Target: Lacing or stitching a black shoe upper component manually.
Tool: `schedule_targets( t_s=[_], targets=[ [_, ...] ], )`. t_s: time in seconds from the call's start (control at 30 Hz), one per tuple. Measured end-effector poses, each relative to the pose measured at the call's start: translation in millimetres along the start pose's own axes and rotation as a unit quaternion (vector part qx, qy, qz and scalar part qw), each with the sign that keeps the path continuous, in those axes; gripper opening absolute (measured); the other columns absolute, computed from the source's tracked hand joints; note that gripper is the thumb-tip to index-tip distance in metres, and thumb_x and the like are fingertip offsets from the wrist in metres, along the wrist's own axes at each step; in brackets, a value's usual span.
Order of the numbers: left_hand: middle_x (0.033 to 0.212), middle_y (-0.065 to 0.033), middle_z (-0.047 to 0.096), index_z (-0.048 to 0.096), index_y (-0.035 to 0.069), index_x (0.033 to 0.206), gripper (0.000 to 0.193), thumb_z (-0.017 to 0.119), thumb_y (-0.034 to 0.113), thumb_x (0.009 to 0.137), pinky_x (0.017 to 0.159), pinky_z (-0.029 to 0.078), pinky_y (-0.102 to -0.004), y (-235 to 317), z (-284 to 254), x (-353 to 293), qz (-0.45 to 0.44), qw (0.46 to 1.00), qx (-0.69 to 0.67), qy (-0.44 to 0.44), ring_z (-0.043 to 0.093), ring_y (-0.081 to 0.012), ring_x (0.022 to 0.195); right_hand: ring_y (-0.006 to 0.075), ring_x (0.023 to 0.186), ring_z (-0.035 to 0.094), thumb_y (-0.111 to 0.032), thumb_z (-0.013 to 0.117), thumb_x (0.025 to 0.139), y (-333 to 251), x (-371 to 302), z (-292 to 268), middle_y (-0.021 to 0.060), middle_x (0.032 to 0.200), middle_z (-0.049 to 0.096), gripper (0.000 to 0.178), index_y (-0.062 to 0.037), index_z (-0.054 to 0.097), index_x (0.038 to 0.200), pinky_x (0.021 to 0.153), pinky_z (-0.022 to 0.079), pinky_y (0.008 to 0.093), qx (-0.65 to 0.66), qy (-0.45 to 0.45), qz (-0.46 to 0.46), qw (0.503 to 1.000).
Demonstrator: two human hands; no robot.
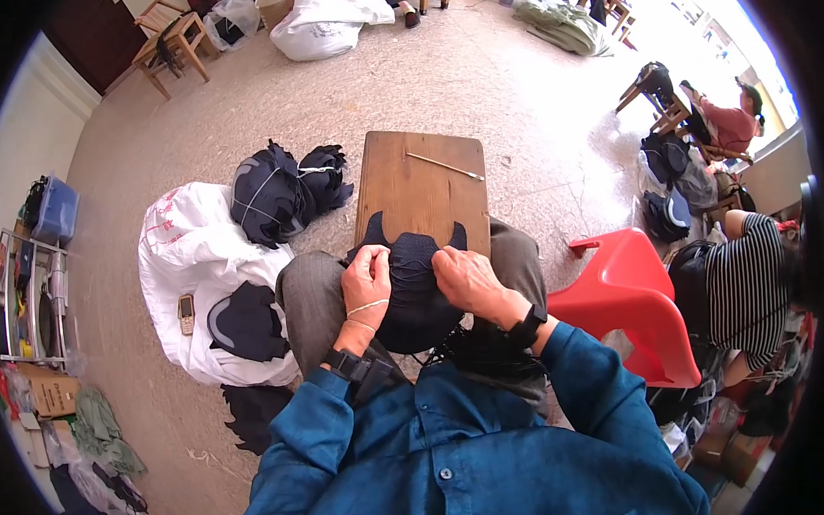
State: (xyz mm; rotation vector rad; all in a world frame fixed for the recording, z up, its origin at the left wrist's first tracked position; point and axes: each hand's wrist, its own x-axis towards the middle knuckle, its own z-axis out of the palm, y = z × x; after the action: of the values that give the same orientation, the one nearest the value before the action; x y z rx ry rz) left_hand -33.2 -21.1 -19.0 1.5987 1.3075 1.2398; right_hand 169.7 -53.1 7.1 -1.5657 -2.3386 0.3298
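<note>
A dark knitted piece with loose threads across it, perhaps a shoe upper, lies over my lap and the near end of a small wooden stool. Two pointed tabs stick out at its far side. My left hand pinches its left edge, fingers closed. On the opposite edge, my right hand is closed in a pinch too; its fingertips are partly hidden. A thin pale stick-like tool rests on the stool top, out of both hands.
On my left, a white sack lies under tied bundles of dark pieces, a loose stack and a keypad phone. A red plastic stool stands close on my right. Beyond it sits a person in a striped top.
</note>
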Motion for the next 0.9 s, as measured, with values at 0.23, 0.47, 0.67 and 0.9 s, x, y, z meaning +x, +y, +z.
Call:
schedule_targets(
  t_s=[0.23, 0.47, 0.67, 0.9],
  targets=[
    [0.067, -0.0028, 0.056, 0.068, 0.004, 0.094, 0.006, 0.069, 0.009, 0.091, 0.056, 0.044, -0.0283, 16, -1, -2, -0.049, 0.996, 0.055, -0.044, 0.052, -0.0088, 0.059, 0.0409, 0.08, 0.062, -0.011, 0.056, 0.089, 8, -1, -11, 0.0183, 0.082, 0.06, 0.009, -0.0028, 0.052, 0.088, 0.068, 0.049, 0.0497, 0.123, -0.002, -0.022, 0.992],
    [0.074, -0.0066, 0.057, 0.074, 0.016, 0.1, 0.016, 0.072, 0.012, 0.086, 0.058, 0.047, -0.0356, 13, 1, -7, 0.135, 0.968, 0.19, -0.091, 0.06, -0.0239, 0.063, 0.0361, 0.076, 0.06, -0.009, 0.059, 0.088, 7, -1, -8, 0.0145, 0.081, 0.06, 0.008, -0.0034, 0.053, 0.09, 0.069, 0.045, 0.0454, 0.103, -0.011, -0.092, 0.99],
    [0.078, -0.0074, 0.06, 0.074, 0.017, 0.097, 0.012, 0.071, 0.015, 0.086, 0.062, 0.049, -0.0387, 10, -1, -5, 0.104, 0.968, 0.195, -0.121, 0.063, -0.0286, 0.071, 0.0363, 0.081, 0.063, -0.009, 0.057, 0.085, 4, -4, -11, 0.0154, 0.081, 0.061, 0.007, -0.0032, 0.053, 0.086, 0.071, 0.046, 0.0468, 0.158, -0.023, -0.026, 0.987],
    [0.082, -0.0086, 0.061, 0.074, 0.017, 0.1, 0.017, 0.074, 0.018, 0.084, 0.065, 0.051, -0.0416, 17, -5, 4, 0.026, 0.974, 0.14, -0.176, 0.064, -0.0308, 0.075, 0.0365, 0.072, 0.066, -0.007, 0.06, 0.082, 13, 0, -6, 0.0167, 0.075, 0.064, 0.005, -0.0028, 0.057, 0.083, 0.065, 0.052, 0.0468, 0.173, 0.038, -0.052, 0.983]
  ],
)
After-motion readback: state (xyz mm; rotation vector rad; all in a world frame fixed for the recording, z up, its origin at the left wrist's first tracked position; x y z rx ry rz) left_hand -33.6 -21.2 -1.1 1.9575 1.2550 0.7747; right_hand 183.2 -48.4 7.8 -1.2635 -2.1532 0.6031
